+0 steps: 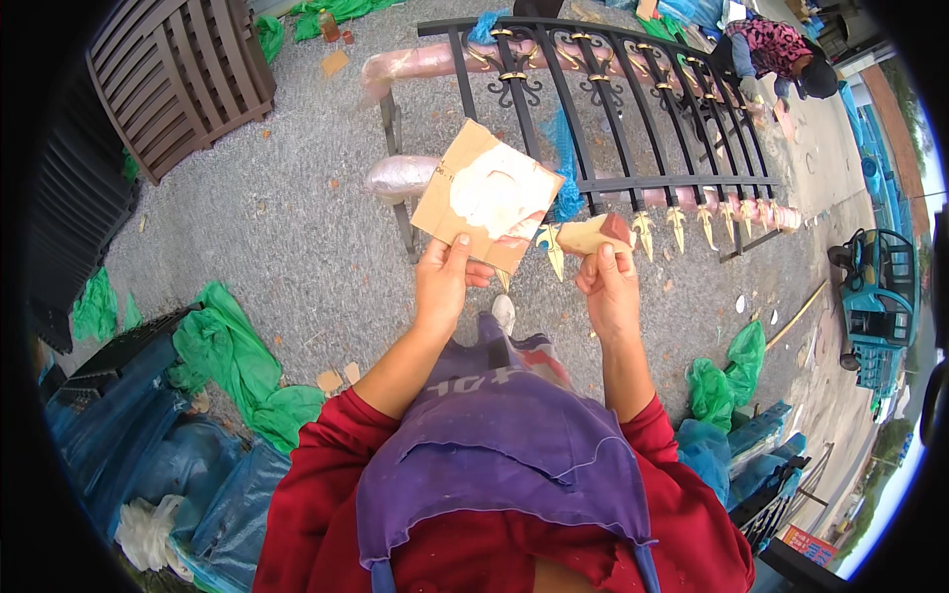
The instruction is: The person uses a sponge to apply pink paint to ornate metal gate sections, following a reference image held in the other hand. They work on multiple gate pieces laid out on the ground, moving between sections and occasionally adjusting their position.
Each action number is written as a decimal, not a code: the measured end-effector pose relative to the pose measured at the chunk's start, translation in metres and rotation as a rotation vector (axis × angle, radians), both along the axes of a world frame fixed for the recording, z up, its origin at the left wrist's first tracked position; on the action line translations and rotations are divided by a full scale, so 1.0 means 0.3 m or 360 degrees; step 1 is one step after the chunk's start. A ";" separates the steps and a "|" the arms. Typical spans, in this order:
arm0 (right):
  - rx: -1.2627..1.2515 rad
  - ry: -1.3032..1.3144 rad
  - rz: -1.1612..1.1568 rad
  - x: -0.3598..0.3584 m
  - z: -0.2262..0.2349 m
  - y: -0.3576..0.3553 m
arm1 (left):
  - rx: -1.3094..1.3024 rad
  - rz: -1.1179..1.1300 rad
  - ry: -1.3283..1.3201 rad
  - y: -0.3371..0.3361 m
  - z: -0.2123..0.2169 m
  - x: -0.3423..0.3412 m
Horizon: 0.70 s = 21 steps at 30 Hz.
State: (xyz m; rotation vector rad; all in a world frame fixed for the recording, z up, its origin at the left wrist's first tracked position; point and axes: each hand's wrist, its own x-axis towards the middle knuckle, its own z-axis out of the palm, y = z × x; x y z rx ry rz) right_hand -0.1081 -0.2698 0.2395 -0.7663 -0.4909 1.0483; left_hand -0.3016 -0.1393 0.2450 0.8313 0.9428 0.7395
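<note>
My left hand (445, 287) grips a square of brown cardboard (434, 209) by its near edge. A whitish, glossy smear (499, 190) covers much of its upper face. Pinched in my right hand (610, 295) is a beige foam-like block (581, 235) with a reddish-brown end; its exact kind is unclear. Just beyond both hands lies a black metal railing (682, 182) with gold spear tips and scrollwork. The block hides part of the row of tips, and the cardboard covers some of the railing's near left corner.
Plastic-wrapped supports (407, 176) hold the railing up. Brown slatted panels (183, 84) stand at the far left. Green plastic sheeting (237, 366) and blue wrapped bundles (213, 484) lie left of me. Another person (776, 49) bends at the far right, and a teal vehicle (878, 311) stands right.
</note>
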 end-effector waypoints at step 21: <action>-0.1027 -0.1900 -0.0519 -0.236 0.045 0.167 | 0.0094 -0.0349 0.0095 0.060 -0.065 -0.089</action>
